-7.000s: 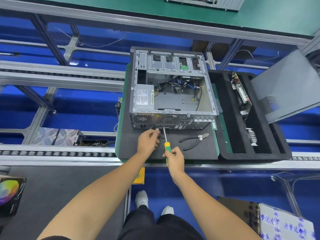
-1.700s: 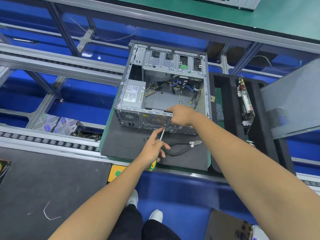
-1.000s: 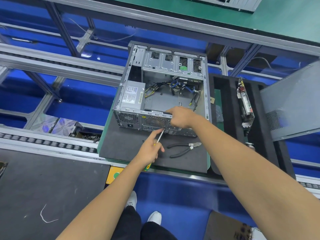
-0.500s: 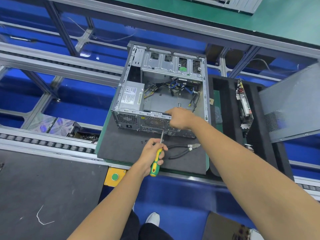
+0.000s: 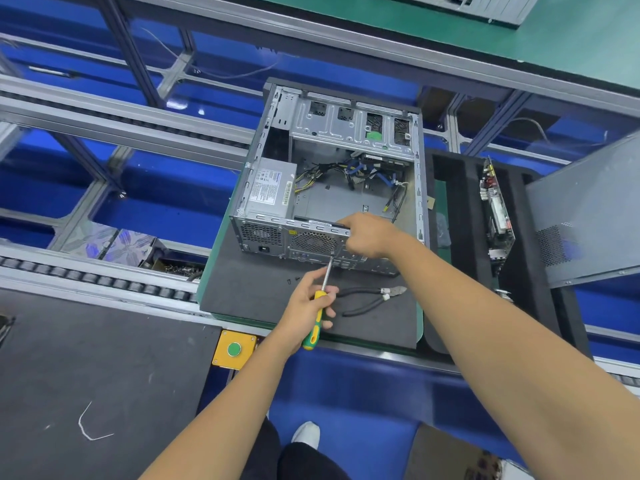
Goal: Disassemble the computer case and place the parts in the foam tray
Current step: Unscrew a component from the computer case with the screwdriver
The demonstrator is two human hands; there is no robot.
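Head view: a screwdriver (image 5: 318, 308) is gripped by the left hand (image 5: 309, 308), tip at the case (image 5: 329, 188) rear panel; its top edge is held by the right hand (image 5: 369, 235). Slippage could strip the screw or lose it near the mat's front edge.

Case (image 5: 332, 188): grey steel, side open, lying on a dark mat, power supply and loose cables inside. Foam tray (image 5: 464, 216): black, just right of it, holding a board on edge.
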